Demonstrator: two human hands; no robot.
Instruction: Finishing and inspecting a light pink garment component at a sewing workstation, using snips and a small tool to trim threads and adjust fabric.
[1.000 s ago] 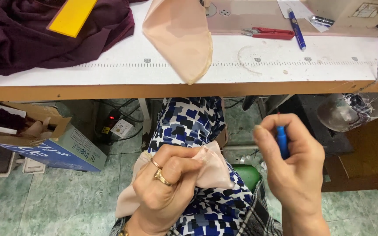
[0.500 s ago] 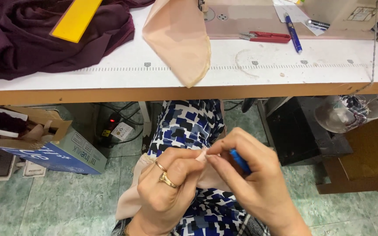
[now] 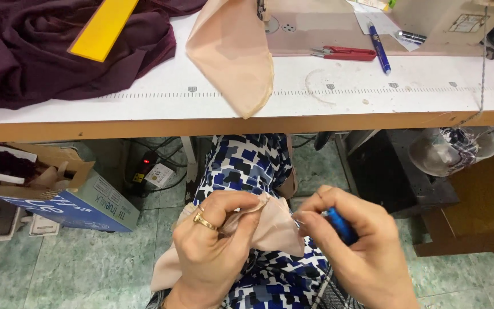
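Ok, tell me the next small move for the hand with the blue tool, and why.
Probably ease the blue tool's tip into the edge of the peach fabric: the right hand has it right at the cloth, which the left hand pinches up over the lap.

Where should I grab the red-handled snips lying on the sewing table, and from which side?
Take the red-handled snips by the red handle end, which points right, toward the blue pen. Come from above, probably a little from the right: they lie flat on the sewing table, the bare metal tips point left, and the handle is the wider, clear part.
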